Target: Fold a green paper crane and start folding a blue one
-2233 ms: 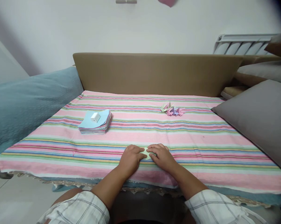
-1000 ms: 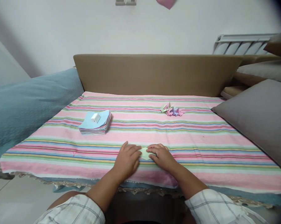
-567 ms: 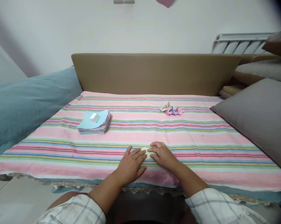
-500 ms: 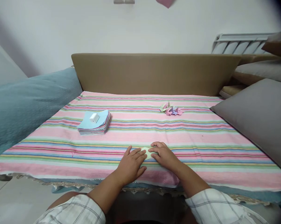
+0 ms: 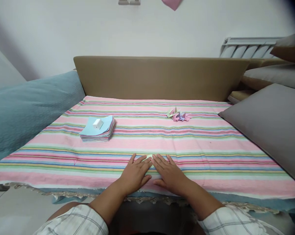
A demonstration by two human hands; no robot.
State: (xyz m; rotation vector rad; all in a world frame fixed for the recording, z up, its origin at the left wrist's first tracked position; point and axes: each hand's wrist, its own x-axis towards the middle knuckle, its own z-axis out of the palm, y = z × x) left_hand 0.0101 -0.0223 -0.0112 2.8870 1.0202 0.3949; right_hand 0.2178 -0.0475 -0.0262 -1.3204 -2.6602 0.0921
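Observation:
A small pale green paper (image 5: 149,156) lies on the striped cloth (image 5: 147,142), mostly hidden under my fingertips. My left hand (image 5: 135,173) rests flat on its left side, fingers spread. From the right, my right hand (image 5: 169,173) lies over the paper with fingers stretched out, its fingertips meeting those of the left. Further back on the left is a stack of coloured paper sheets (image 5: 91,129), light blue on top, with a small white block (image 5: 98,123) on it. Several folded paper figures in green, pink and purple (image 5: 178,116) sit together at the back right.
A brown backrest (image 5: 159,78) runs along the rear. Grey cushions (image 5: 270,120) are piled on the right, and a blue-covered armrest (image 5: 39,104) is on the left. The cloth's front edge lies just before my forearms.
My right hand has flattened and moved left over the paper, up against my left fingertips. Less of the paper shows. The whole view has shifted slightly.

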